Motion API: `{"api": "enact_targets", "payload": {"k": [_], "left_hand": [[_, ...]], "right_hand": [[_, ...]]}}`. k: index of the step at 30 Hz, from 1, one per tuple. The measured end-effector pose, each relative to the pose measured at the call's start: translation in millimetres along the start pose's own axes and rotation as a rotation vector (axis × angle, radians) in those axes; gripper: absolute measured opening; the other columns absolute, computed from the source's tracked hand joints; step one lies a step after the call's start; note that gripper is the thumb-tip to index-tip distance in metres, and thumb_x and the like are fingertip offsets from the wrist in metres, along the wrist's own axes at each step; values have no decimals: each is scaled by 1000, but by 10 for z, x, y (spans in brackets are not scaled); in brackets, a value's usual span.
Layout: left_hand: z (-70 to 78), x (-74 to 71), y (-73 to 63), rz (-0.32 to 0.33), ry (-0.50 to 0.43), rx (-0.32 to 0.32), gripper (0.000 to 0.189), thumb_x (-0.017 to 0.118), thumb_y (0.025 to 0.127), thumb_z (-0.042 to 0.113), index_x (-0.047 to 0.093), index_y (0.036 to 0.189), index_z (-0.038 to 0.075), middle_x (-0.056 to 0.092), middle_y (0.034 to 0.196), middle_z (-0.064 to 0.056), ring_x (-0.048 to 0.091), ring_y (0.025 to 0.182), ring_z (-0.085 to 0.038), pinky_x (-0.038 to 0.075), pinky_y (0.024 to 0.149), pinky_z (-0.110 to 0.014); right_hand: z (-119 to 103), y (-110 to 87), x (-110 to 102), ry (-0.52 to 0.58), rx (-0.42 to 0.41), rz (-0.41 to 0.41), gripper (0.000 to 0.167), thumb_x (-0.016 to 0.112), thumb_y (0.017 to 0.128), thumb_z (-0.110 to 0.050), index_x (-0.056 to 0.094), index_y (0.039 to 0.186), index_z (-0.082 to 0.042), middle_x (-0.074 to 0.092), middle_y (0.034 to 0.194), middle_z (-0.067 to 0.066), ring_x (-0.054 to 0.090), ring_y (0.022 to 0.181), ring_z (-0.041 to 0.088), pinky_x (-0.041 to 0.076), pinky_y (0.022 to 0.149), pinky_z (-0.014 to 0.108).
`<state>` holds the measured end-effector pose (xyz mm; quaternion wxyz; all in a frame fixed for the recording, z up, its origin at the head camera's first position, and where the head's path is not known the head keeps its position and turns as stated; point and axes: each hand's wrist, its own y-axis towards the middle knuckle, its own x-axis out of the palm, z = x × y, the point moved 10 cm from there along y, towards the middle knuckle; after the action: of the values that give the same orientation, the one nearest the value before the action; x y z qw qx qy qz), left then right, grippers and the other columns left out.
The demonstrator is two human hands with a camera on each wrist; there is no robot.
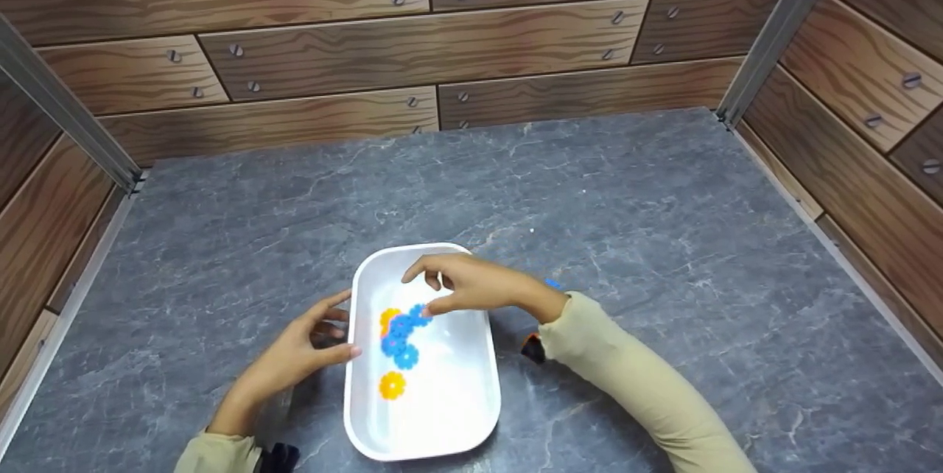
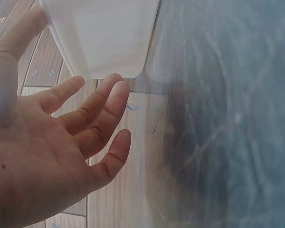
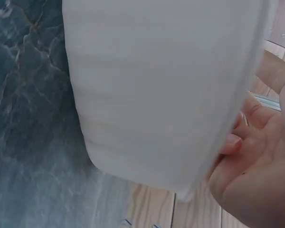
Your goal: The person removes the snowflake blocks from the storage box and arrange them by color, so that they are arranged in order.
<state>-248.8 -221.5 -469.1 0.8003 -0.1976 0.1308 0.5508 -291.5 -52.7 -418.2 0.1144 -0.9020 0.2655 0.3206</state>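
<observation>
A white tray [image 1: 442, 425] holds several blue flower-shaped plastic pieces [image 1: 398, 333] heaped near its left side. One orange flower-shaped piece [image 1: 392, 385] lies apart below the heap, and another orange piece [image 1: 389, 318] is partly covered by blue ones. My left hand [image 1: 302, 348] rests at the tray's left rim, its thumb and forefinger touching it, other fingers loosely bent. Over the tray reaches my right hand [image 1: 464, 281], thumb tip beside a blue piece, forefinger apart from the thumb. In the right wrist view the tray's wall [image 3: 147, 95] hides most of the right fingertips.
Grey marbled tabletop [image 1: 626, 215] surrounds the tray. Wood-patterned walls [image 1: 331, 68] close off the back and both sides. A small blue thing [image 1: 552, 284] lies right of the tray, partly behind the right wrist. Two tiny white specks lie farther back.
</observation>
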Motion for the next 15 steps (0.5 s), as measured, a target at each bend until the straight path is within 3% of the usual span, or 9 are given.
{"api": "enact_targets", "payload": {"k": [4, 10, 15], "left_hand": [[0, -9, 5, 4, 10, -3, 79, 75, 84, 26, 35, 149, 9, 53, 130, -20, 56, 102, -23, 46, 89, -37], [4, -16, 2, 6, 12, -1, 79, 75, 84, 26, 34, 149, 8, 52, 130, -21, 55, 103, -24, 46, 89, -37], [8, -5, 3, 3, 12, 6, 80, 75, 84, 26, 34, 150, 8, 53, 130, -21, 55, 103, -24, 46, 88, -36]], "right_hand": [[62, 86, 103, -57, 59, -45, 45, 69, 90, -18, 56, 131, -8, 54, 96, 22, 35, 69, 12, 32, 65, 23], [97, 233, 174, -223, 105, -87, 44, 71, 89, -22, 58, 130, -14, 59, 101, 15, 43, 80, 13, 35, 72, 26], [151, 288, 242, -274, 134, -133, 45, 73, 87, -24, 59, 129, -16, 60, 101, 13, 44, 79, 14, 35, 70, 26]]}}
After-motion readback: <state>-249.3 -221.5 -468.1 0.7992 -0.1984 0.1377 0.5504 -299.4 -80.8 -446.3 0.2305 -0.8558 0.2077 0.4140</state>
